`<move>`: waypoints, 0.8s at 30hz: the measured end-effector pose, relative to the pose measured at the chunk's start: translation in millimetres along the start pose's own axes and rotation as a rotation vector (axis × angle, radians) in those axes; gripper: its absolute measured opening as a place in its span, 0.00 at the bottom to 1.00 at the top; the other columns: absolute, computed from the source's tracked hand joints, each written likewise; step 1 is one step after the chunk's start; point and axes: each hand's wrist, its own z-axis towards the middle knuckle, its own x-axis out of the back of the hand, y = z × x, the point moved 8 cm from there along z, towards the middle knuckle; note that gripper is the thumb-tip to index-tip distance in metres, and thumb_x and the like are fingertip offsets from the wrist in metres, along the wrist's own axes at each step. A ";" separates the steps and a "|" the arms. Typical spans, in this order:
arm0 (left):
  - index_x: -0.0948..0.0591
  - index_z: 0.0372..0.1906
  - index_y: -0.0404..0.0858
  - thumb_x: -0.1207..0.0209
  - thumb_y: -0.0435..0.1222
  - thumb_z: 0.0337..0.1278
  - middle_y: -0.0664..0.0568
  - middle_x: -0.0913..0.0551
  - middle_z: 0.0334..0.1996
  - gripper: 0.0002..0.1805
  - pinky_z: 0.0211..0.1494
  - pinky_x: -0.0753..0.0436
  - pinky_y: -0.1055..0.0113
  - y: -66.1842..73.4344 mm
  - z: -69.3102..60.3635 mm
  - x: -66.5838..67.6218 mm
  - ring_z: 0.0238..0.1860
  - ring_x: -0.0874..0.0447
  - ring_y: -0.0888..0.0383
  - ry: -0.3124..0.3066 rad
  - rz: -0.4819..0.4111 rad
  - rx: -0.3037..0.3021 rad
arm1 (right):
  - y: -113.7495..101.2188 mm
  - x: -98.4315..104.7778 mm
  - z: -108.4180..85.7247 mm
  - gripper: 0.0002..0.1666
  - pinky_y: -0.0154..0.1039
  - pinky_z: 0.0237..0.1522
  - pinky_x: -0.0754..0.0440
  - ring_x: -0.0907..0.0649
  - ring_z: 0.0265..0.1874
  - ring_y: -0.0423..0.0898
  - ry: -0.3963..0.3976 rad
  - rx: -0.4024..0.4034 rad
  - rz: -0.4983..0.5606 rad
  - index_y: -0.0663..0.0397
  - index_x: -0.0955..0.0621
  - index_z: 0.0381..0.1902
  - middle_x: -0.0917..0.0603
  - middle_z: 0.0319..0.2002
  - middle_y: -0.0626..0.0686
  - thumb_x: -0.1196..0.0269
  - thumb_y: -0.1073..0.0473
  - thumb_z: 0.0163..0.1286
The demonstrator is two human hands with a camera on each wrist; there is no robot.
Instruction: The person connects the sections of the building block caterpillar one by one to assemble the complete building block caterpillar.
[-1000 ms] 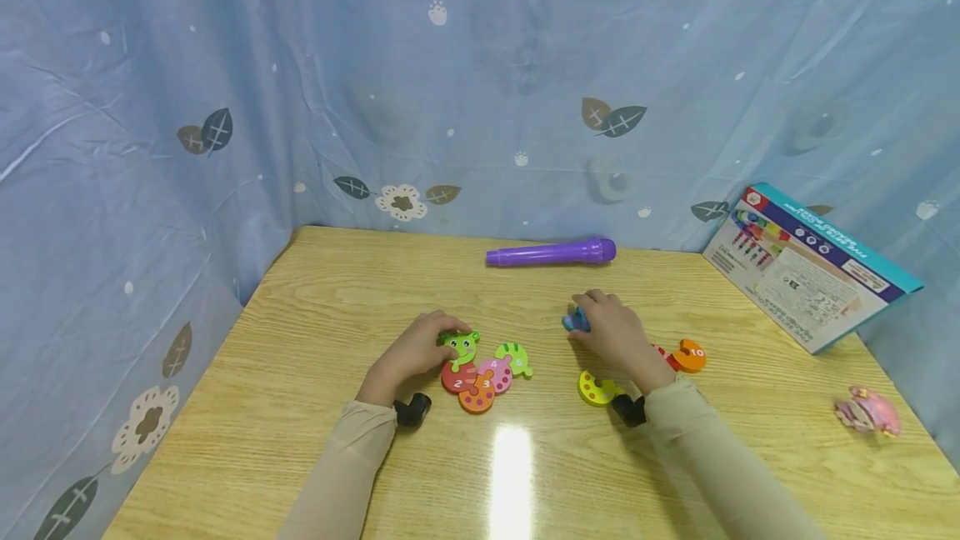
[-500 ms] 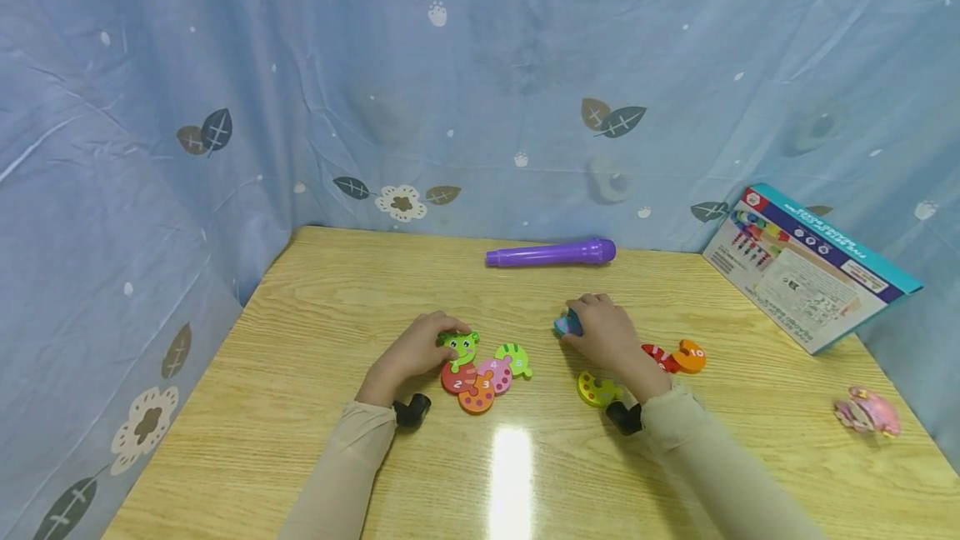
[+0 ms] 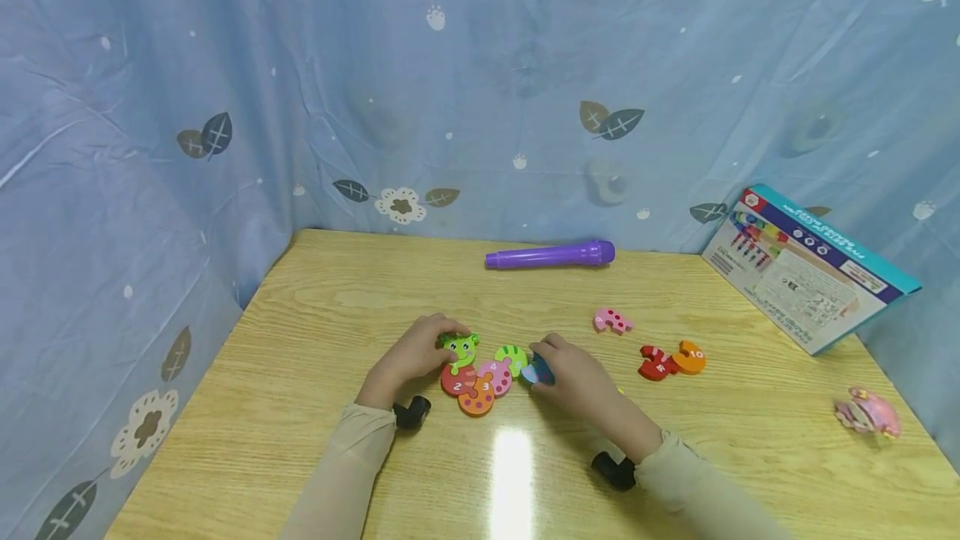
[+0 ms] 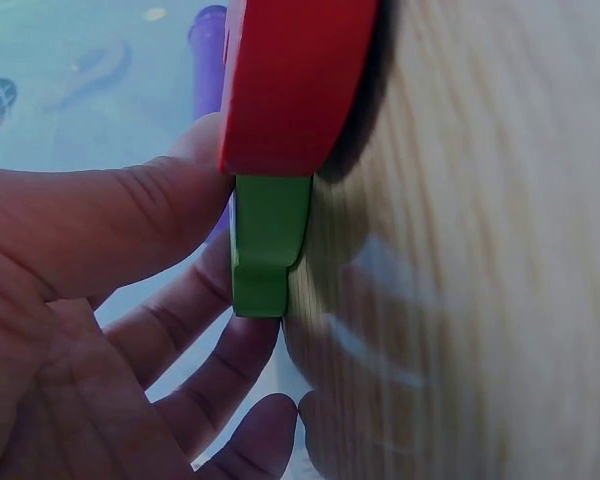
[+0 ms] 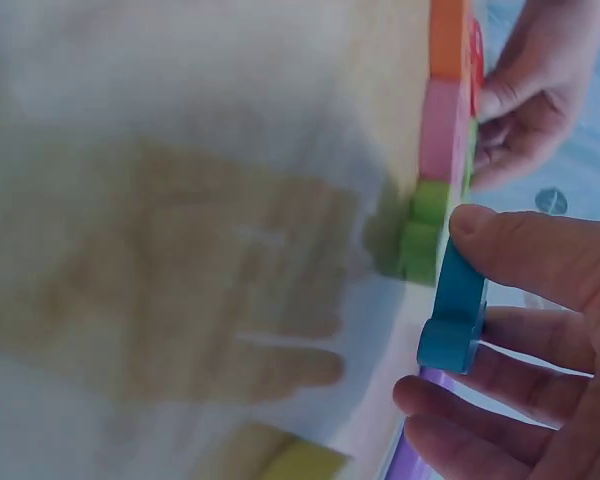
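Note:
My left hand point(image 3: 405, 361) pinches the green caterpillar-head puzzle piece point(image 3: 465, 348), thumb on one side and fingers on the other in the left wrist view. Linked to that head is a chain of wooden pieces: red 2 point(image 3: 453, 383), orange 3 point(image 3: 474, 403), pink 4 point(image 3: 497, 378) and green 5 point(image 3: 512, 356). My right hand point(image 3: 581, 383) holds a blue puzzle piece point(image 3: 537, 370) between thumb and fingers, right beside the green 5. In the right wrist view the blue piece point(image 5: 458, 310) looks slightly raised; whether it touches the green piece I cannot tell.
A pink dotted piece point(image 3: 611, 321), a red 8 point(image 3: 654, 366) and an orange 10 point(image 3: 693, 358) lie right of my right hand. A yellow piece point(image 5: 305, 463) is mostly hidden under it. Behind are a purple toy microphone point(image 3: 551, 255), a box point(image 3: 810, 273), and a pink figurine point(image 3: 868, 412) farther right.
My right hand has carried the blue piece left and nearer me, up to the green 5. The pink dotted piece is now uncovered and the yellow one mostly covered. My left hand stays put.

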 end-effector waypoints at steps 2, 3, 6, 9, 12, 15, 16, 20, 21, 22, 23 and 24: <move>0.19 0.49 0.45 0.37 0.28 0.50 0.54 0.22 0.47 0.19 0.59 0.30 0.57 -0.3 -0.1 -0.2 0.53 0.29 0.52 0.001 -0.003 -0.003 | -2.1 -3.7 -2.5 0.31 0.36 0.33 0.21 0.23 0.33 0.41 -0.009 -0.005 -0.009 0.62 0.22 0.51 0.22 0.42 0.52 0.27 0.56 0.48; 0.19 0.49 0.45 0.37 0.28 0.50 0.54 0.22 0.47 0.19 0.59 0.30 0.56 -0.5 -0.1 -0.2 0.54 0.29 0.52 0.001 -0.002 -0.003 | -3.4 -4.6 -3.3 0.31 0.36 0.32 0.21 0.23 0.33 0.40 -0.006 -0.002 -0.017 0.62 0.22 0.50 0.22 0.42 0.51 0.27 0.55 0.48; 0.19 0.49 0.45 0.38 0.28 0.50 0.53 0.22 0.48 0.19 0.59 0.31 0.55 -1.1 0.1 -0.6 0.54 0.29 0.51 -0.003 0.002 -0.006 | -5.5 -7.8 -5.3 0.31 0.35 0.31 0.21 0.23 0.32 0.40 -0.006 -0.005 -0.033 0.61 0.21 0.49 0.21 0.41 0.51 0.27 0.54 0.48; 0.19 0.50 0.45 0.38 0.29 0.51 0.53 0.23 0.48 0.19 0.59 0.31 0.55 -1.1 0.1 -0.8 0.54 0.30 0.51 -0.008 0.009 -0.006 | -7.3 -9.6 -6.0 0.30 0.35 0.31 0.22 0.23 0.32 0.40 -0.004 -0.014 -0.040 0.61 0.20 0.48 0.21 0.40 0.51 0.27 0.53 0.47; 0.19 0.50 0.45 0.38 0.29 0.51 0.53 0.23 0.49 0.19 0.59 0.31 0.56 -0.7 0.1 -0.5 0.54 0.30 0.51 -0.007 0.006 -0.003 | -8.3 -10.3 -5.9 0.29 0.34 0.30 0.23 0.24 0.31 0.40 -0.002 -0.035 -0.055 0.60 0.20 0.47 0.21 0.39 0.51 0.27 0.52 0.48; 0.19 0.49 0.45 0.38 0.29 0.51 0.53 0.23 0.49 0.19 0.59 0.31 0.56 -0.2 -0.2 -0.1 0.55 0.30 0.51 -0.003 0.000 0.004 | -9.3 -9.5 -4.9 0.29 0.35 0.28 0.23 0.24 0.30 0.41 0.003 -0.067 -0.068 0.61 0.20 0.47 0.21 0.38 0.52 0.27 0.52 0.49; 0.19 0.49 0.45 0.38 0.29 0.51 0.53 0.23 0.49 0.19 0.59 0.31 0.56 0.0 -0.3 0.0 0.55 0.30 0.51 -0.002 -0.003 0.005 | -9.6 -9.4 -4.5 0.29 0.36 0.28 0.23 0.23 0.30 0.42 0.001 -0.078 -0.074 0.61 0.20 0.47 0.21 0.38 0.52 0.27 0.52 0.49; 0.19 0.49 0.45 0.38 0.28 0.50 0.54 0.22 0.48 0.19 0.59 0.31 0.56 0.6 -0.8 0.2 0.54 0.30 0.51 0.000 -0.008 0.009 | -12.0 -10.3 -2.5 0.29 0.38 0.28 0.22 0.22 0.31 0.44 -0.019 -0.105 -0.100 0.62 0.20 0.47 0.21 0.38 0.54 0.27 0.52 0.49; 0.19 0.49 0.45 0.37 0.28 0.50 0.54 0.22 0.48 0.19 0.59 0.31 0.56 0.5 -0.6 0.1 0.54 0.30 0.51 0.000 -0.005 0.009 | -12.8 -11.0 -2.1 0.29 0.39 0.29 0.21 0.22 0.32 0.45 -0.026 -0.106 -0.104 0.62 0.20 0.47 0.21 0.39 0.55 0.27 0.53 0.49; 0.19 0.49 0.45 0.37 0.28 0.50 0.54 0.22 0.48 0.19 0.59 0.31 0.56 0.4 -0.5 0.1 0.54 0.30 0.51 0.002 -0.004 0.010 | -13.3 -11.9 -1.6 0.29 0.39 0.29 0.21 0.22 0.32 0.45 -0.031 -0.105 -0.110 0.63 0.20 0.47 0.21 0.39 0.55 0.27 0.54 0.49; 0.19 0.49 0.45 0.37 0.28 0.50 0.54 0.22 0.48 0.19 0.59 0.31 0.56 0.5 -0.5 0.2 0.54 0.29 0.52 0.002 -0.002 0.014 | -13.9 -12.8 -1.2 0.29 0.40 0.29 0.21 0.22 0.33 0.46 -0.038 -0.105 -0.117 0.63 0.20 0.47 0.21 0.40 0.55 0.27 0.54 0.48; 0.19 0.49 0.45 0.37 0.28 0.50 0.54 0.22 0.47 0.19 0.59 0.31 0.56 0.5 -0.6 0.3 0.54 0.29 0.52 0.003 0.001 0.016 | -13.9 -14.5 -0.9 0.30 0.40 0.29 0.21 0.22 0.33 0.46 -0.042 -0.104 -0.123 0.63 0.21 0.48 0.21 0.40 0.55 0.27 0.55 0.48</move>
